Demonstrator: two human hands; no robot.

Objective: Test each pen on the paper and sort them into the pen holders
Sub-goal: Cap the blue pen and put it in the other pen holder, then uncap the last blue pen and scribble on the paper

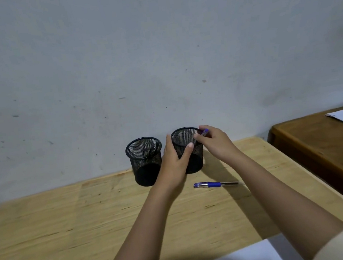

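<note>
Dim, soft, perhaps slightly blurred.

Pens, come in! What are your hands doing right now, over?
Left hand gripping right holder. Right hand holds purple pen at its rim. Left holder has pens. One pen waits on table. Nothing blocking.

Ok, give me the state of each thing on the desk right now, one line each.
Left pen holder: upright, dark pens inside.
Right pen holder: upright, gripped by the left hand.
Purple pen: pinched in the right hand, at the right holder's rim.
Blue pen: lying flat on the desk, untouched.
Paper: flat, at the near edge.
</note>
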